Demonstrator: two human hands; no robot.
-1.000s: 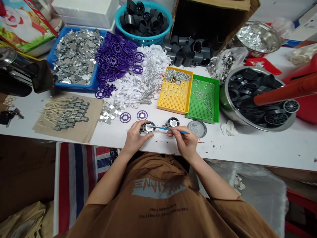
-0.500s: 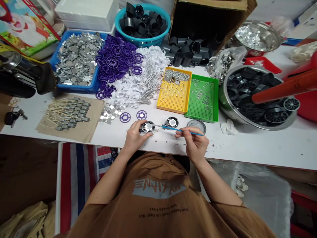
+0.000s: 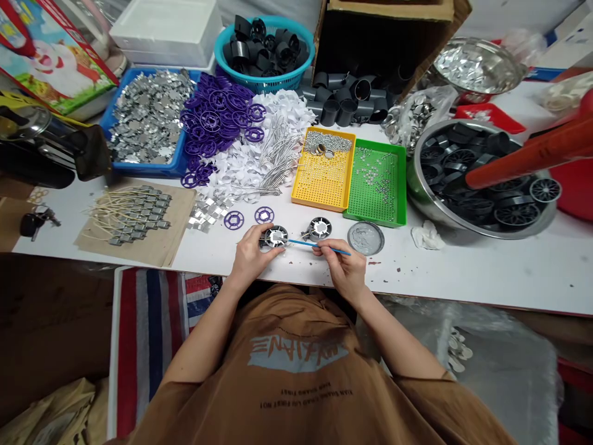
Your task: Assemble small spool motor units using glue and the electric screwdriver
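Observation:
Near the table's front edge, my left hand [image 3: 251,254] grips a small round black part with a silver spoked face [image 3: 277,236] between thumb and fingers. My right hand [image 3: 345,267] pinches a thin blue-handled brush [image 3: 302,243], its tip pointing left at that part's rim; whether the tip touches I cannot tell. A similar black and silver round part [image 3: 319,228] lies just behind the brush. To the right is a shallow round dish [image 3: 365,238] with grey paste in it. Two purple rings [image 3: 234,220] lie behind my left hand.
Yellow [image 3: 319,198] and green trays [image 3: 402,210] with small metal bits stand behind my hands. A steel bowl of black parts [image 3: 417,185], with an orange-handled tool above it, is at right. Wired grey blocks [image 3: 139,216] lie on cardboard at left. A blue bin [image 3: 178,165] holds silver pieces.
My right hand has moved left with the brush, bringing it closer to the part in my left hand and uncovering the grey dish. My left hand keeps its hold.

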